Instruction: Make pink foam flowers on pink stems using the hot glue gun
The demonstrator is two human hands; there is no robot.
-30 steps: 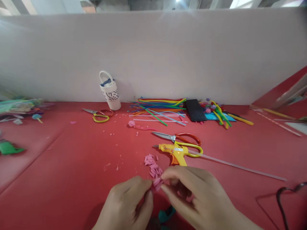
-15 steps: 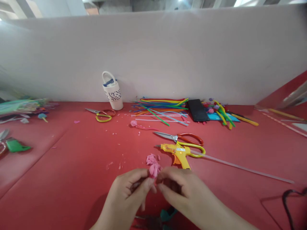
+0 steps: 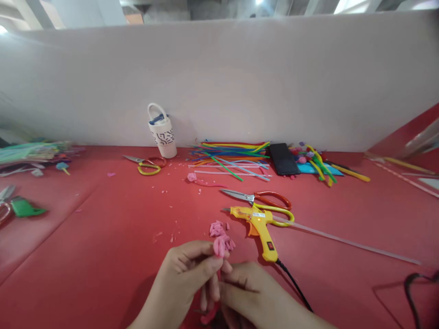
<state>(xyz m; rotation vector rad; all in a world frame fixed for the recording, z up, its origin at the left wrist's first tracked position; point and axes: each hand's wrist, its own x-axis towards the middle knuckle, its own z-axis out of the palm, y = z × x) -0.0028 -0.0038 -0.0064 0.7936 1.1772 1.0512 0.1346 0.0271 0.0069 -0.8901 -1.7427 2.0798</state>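
Note:
My left hand pinches a small pink flower made of short fuzzy pieces, just below its petals. A darker pink stem curves down beneath it. My right hand is closed at the stem under the flower head, its fingertips partly hidden. Just beyond the flower lies a pile of cut pink pieces. To the right is a yellow glue gun with a clear glue stick in its back. Red-and-yellow-handled scissors lie behind the gun.
A pink flower with a stem lies farther back. Behind it are coloured pipe cleaners, a black phone and several small flowers. A white tumbler and second scissors stand back left. A black cord runs from the gun.
My right hand has moved down from beside the flower head to the stem below, uncovering the glue gun's handle and cord. My left hand keeps its hold on the flower.

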